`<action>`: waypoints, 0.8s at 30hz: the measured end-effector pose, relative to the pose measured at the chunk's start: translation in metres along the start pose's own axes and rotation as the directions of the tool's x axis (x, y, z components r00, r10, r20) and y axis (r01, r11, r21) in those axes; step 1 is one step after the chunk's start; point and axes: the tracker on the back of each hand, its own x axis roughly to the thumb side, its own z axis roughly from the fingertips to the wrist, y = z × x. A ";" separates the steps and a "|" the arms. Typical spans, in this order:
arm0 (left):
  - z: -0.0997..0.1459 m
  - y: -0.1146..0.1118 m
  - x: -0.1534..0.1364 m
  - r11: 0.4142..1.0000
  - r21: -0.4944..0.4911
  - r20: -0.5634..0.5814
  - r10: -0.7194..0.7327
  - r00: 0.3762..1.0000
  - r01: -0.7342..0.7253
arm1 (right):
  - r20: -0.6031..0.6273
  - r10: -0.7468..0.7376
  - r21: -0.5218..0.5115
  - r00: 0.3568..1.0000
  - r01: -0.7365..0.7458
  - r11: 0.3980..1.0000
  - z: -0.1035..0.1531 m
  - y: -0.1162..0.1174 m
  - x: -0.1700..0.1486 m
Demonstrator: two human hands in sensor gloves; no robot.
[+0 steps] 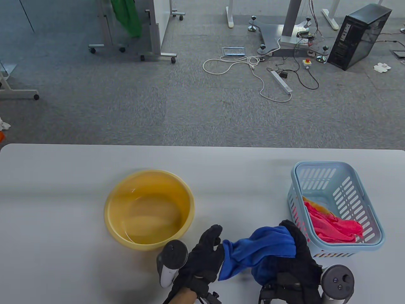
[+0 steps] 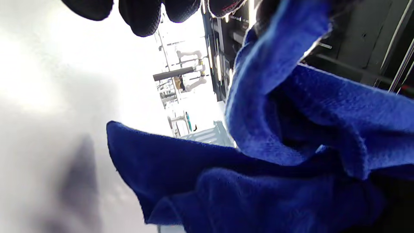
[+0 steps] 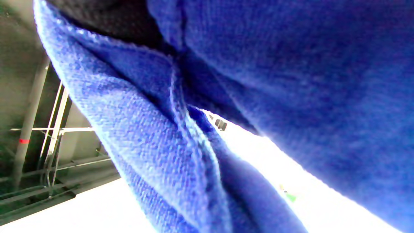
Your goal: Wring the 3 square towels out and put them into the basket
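Table view: white table (image 1: 63, 196) filling the near half, grey carpet beyond. Yellow basin (image 1: 148, 209) at centre-left, some water in the bottom. Pale blue basket (image 1: 335, 205) off to the right, pink towel (image 1: 332, 226) crumpled inside with a bit of orange cloth (image 1: 318, 206) peeking out behind it. Blue towel (image 1: 259, 253) up off the table at the near edge, strung between both hands, just left of the basket's near corner and not in it. Right hand (image 1: 297, 256) raised, reaching in from the near edge, fingers curled round the towel's bunched right end, tracker at the wrist. Left hand (image 1: 205, 253) angled up and to the right, just near of the basin; fingers against the towel's left end, but grip or mere touch: cannot tell from here. Left wrist view: gloved fingertips (image 2: 142, 16) hanging at the top edge, apart from the cloth folds below and to the right. Right wrist view: nothing but twisted blue cloth close up.
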 end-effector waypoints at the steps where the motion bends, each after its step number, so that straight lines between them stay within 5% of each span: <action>1: 0.000 0.001 0.000 1.000 0.002 0.009 0.011 1.000 -0.012 | 0.002 -0.002 0.001 1.000 0.002 1.000 0.000 -0.001 0.001; 14: -0.001 0.006 -0.006 0.997 0.042 -0.019 0.059 0.998 -0.058 | 0.003 -0.016 -0.033 1.000 0.017 0.999 -0.002 -0.007 0.001; 20: -0.004 -0.010 0.007 0.993 -0.095 0.128 0.086 0.988 -0.074 | 0.029 0.007 0.022 1.000 -0.007 1.000 0.000 0.005 0.004; 24: -0.005 -0.024 0.013 0.957 -0.286 0.131 0.093 0.987 -0.052 | 0.059 -0.013 0.088 0.998 0.008 0.996 0.002 0.016 0.009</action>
